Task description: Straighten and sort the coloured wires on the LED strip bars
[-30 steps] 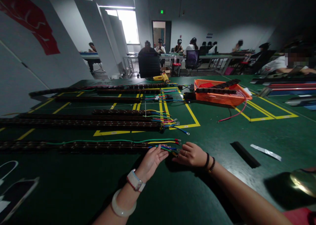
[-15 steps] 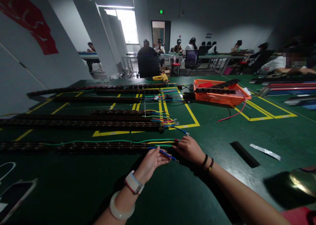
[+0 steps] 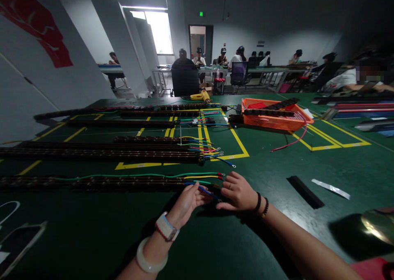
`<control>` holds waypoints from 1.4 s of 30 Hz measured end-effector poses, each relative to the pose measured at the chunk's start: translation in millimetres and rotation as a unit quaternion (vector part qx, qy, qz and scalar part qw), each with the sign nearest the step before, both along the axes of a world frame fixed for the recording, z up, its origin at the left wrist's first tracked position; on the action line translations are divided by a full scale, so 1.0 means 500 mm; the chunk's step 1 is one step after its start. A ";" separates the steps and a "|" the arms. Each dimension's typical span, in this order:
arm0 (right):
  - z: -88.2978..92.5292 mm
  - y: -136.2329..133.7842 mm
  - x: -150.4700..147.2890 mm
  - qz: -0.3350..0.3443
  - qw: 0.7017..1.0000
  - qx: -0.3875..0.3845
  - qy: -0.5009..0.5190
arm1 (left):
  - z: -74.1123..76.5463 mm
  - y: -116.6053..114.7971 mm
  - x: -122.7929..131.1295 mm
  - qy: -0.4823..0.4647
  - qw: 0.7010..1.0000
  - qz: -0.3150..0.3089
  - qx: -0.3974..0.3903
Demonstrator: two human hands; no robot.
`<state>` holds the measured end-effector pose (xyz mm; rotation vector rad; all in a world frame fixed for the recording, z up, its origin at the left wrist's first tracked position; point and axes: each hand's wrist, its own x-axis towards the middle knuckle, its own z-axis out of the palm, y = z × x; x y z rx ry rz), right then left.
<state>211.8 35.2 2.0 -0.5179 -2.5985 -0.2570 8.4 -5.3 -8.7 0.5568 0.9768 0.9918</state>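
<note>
left hand (image 3: 187, 201): grip closed on blue wire (image 3: 205, 191) | right hand (image 3: 239, 193): grip pinching same wire's right end | blue wire: near side of green worktop (image 3: 277, 173), at right end of nearest black strip (image 3: 92, 184) | orange basket (image 3: 277, 122): far right

The blue wire (image 3: 205, 191) ends hidden under the right hand (image 3: 238, 193). The long dark strip (image 3: 92, 184) runs off the left edge, its detail too dim to tell.
</note>
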 end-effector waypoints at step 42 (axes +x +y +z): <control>-0.013 0.021 0.012 -0.116 0.990 0.001 0.085 | 0.009 -0.013 -0.004 -0.002 0.971 -0.238 -0.022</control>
